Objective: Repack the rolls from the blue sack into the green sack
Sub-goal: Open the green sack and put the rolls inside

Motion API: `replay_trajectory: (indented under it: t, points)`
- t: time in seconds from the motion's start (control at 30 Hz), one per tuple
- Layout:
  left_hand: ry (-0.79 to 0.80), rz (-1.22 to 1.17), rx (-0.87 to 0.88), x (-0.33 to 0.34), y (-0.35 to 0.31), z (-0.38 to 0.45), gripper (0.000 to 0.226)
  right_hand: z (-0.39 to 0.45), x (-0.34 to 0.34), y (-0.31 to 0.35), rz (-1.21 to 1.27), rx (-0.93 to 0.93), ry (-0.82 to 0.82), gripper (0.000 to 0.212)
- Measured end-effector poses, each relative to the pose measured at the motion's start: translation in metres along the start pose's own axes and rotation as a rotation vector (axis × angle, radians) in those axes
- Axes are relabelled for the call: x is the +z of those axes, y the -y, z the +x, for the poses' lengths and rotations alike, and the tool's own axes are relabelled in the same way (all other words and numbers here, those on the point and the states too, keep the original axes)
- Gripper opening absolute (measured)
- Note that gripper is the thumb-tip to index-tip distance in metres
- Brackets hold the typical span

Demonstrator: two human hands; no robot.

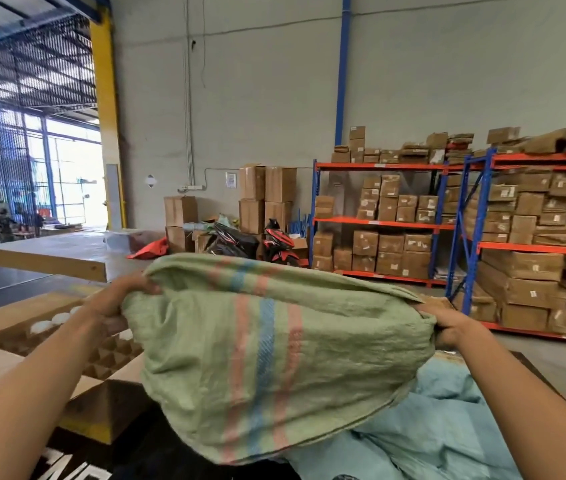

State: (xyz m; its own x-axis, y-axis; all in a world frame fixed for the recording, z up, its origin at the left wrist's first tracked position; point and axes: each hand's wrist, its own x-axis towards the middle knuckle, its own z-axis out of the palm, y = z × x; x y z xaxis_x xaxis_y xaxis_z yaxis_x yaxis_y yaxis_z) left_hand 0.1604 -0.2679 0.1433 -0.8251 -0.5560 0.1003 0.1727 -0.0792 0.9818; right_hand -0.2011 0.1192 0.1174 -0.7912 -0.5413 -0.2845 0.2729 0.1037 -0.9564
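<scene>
Opening step, by the look of it: green sack (274, 358) held up over the blue sack (447, 431), left hand (118, 299) and right hand (447, 327) each pinching its rim. No rolls visible. Next: spread mouth wide, set down beside blue sack.

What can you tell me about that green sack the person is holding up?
The green sack looks like woven plastic cloth, creased and wrinkled, with pink and blue stripes running down its middle. It is held up in the air, its top edge stretched between the left hand and the right hand, each gripping a bunched corner. Its lower end hangs over the blue sack. No rolls show.
</scene>
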Motion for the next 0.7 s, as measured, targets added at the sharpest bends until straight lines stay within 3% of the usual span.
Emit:
replay_trajectory:
  t: [0.07, 0.13, 0.2, 0.27, 0.3, 0.37, 0.4, 0.5, 0.57, 0.6, 0.67, 0.7]
  points:
    - [-0.209, -0.152, 0.027, 0.006, 0.006, 0.009, 0.049, 0.001, 0.004, -0.002, 0.025, 0.019, 0.068, 0.023]
    - [-0.353, 0.087, 0.046, 0.020, 0.004, 0.013, 0.034, -0.004, 0.009, -0.004, 0.023, 0.004, 0.141, 0.024]
    - [-0.445, 0.309, 0.041, 0.024, -0.001, 0.014, 0.017, -0.005, 0.004, -0.005, 0.003, -0.045, 0.256, 0.052]
    - [-0.549, 0.435, 0.067, 0.017, -0.007, 0.015, 0.013, -0.002, -0.004, -0.005, -0.225, -0.106, 0.320, 0.078]
    - [-0.636, 0.578, 0.112, 0.009, -0.008, 0.017, 0.020, -0.004, -0.003, -0.006, -0.456, -0.153, 0.306, 0.070]
    - [-0.823, 0.872, 0.144, 0.001, -0.007, 0.016, 0.035, -0.003, -0.001, -0.011, -0.775, -0.288, 0.116, 0.038]
    - [-0.897, 0.903, 0.135, -0.001, -0.005, 0.016, 0.036, -0.001, 0.002, -0.013, -0.826, -0.372, -0.001, 0.027]
    - [-1.012, 0.698, 0.092, 0.004, 0.001, 0.018, 0.031, 0.016, 0.000, -0.025, -0.916, -0.555, -0.391, 0.022]
    - [-1.046, 0.529, 0.070, 0.016, 0.001, 0.017, 0.029, 0.034, -0.001, -0.034, -0.742, -0.473, -0.532, 0.026]
    - [-1.050, 0.380, 0.066, 0.018, 0.000, 0.020, 0.029, 0.042, 0.001, -0.035, -0.465, -0.358, -0.492, 0.024]
    - [-0.970, -0.002, -0.081, 0.023, -0.004, 0.023, 0.023, 0.050, 0.010, -0.034, 0.160, -0.059, -0.224, 0.018]
    - [-0.876, -0.175, -0.235, 0.018, -0.001, 0.029, 0.023, 0.051, 0.015, -0.035, 0.400, 0.019, -0.093, 0.021]
